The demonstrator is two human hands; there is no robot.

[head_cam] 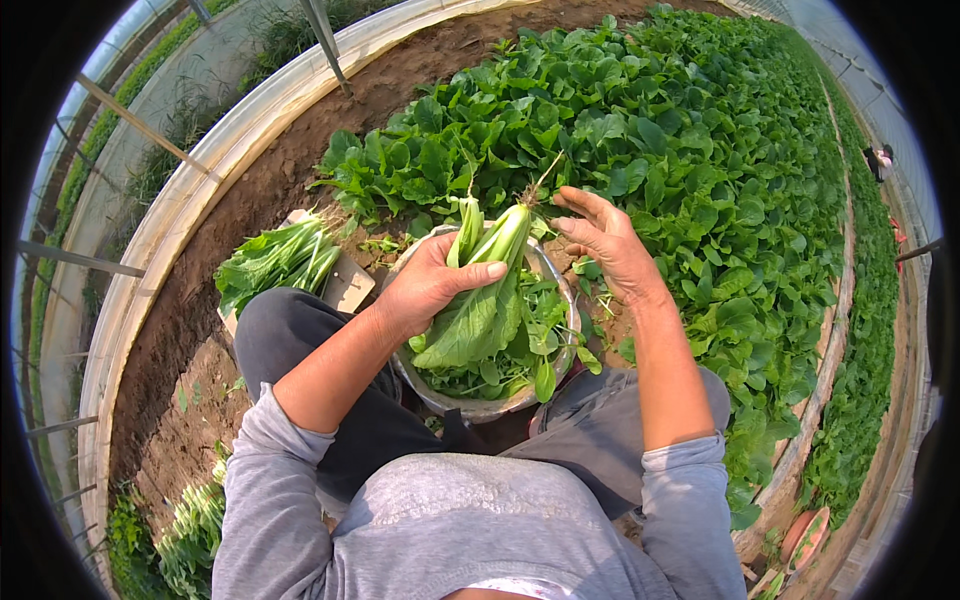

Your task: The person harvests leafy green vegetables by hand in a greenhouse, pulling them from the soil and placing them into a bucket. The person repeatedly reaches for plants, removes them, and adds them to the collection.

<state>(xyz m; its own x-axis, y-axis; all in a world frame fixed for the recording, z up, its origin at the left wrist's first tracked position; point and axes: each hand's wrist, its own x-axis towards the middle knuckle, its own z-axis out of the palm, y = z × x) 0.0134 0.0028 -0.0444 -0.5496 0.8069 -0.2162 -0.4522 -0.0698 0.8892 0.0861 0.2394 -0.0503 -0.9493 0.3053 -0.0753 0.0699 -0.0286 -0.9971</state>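
Note:
My left hand (439, 281) grips leafy green plants (499, 259) with pale stalks, their roots (531, 196) pointing up and away from me. The thumb lies across the stalks. Just right of the roots is my right hand (604, 240), fingers bent and apart, with nothing seen in it. Below both hands, between my knees, stands a round basin (480, 409) with a pale rim. Loose green leaves (517, 371) lie inside it, partly covered by the held plants.
A bundle of pulled greens (281, 259) rests on a board (349, 283) to the left. More bunches (195, 536) sit at lower left. A dense leafy bed (675, 150) fills the front and right. A reddish basin (810, 538) stands lower right; a person (879, 161) is far right.

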